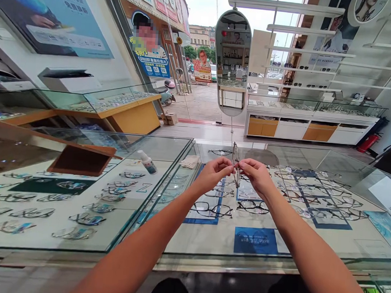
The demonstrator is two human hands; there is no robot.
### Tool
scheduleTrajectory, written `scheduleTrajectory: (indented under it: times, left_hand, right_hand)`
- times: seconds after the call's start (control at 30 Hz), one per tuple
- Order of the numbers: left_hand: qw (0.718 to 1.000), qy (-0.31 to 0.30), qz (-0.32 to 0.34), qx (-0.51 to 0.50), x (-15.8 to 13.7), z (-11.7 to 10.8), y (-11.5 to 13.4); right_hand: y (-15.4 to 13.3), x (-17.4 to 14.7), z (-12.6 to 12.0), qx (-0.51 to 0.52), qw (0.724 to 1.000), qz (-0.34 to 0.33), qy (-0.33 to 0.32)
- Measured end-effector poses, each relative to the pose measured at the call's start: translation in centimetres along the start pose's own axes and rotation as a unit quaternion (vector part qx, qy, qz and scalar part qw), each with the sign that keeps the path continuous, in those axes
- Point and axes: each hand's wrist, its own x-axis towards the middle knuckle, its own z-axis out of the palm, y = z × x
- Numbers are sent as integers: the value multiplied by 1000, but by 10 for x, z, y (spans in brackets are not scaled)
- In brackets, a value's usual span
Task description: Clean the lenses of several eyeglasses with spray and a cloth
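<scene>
Over the glass display counter [202, 248], a pair of eyeglasses [237, 180] is held up between my two hands, turned on end so its frame runs vertically. My left hand [213, 173] pinches it from the left with thumb and fingertips. From the other side, my right hand [255, 173] grips it with thumb and forefinger. Fingers cover the frame's middle. Below my hands, under the glass, several eyeglasses [253, 206] lie in rows on blue and white cards. A folded pale cloth [190, 161] rests on the counter left of my left hand.
A white spray bottle [147, 162] stands on the left counter, near a brown wooden tray or mirror stand [84, 159]. An oval mirror [232, 65] rises beyond the counter. White shelves [307, 51] with eyewear and another display case [280, 105] line the far right.
</scene>
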Motion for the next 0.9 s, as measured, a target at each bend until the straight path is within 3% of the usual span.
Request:
scheduleTrajectory:
  times: [0.33,0.5,0.67,0.8,0.9]
  left_hand:
    - [998,-40,-9,-55,4,-1,-6]
    - [998,-46,-13,-38,4,-4,-6]
    - [999,-24,-24,-33,6,-10,-6]
    - [993,3,-47,-106,10,-21,-6]
    - [978,-9,-74,-196,13,-33,-5]
  right_hand:
    - [2,1,0,-21,1000,5,14]
    - [3,2,-4,-38,998,37,-43]
    - [0,2,-5,-17,998,44,-38]
    - [-5,2,-7,19,998,52,-29]
    - [-9,2,-9,52,996,63,-34]
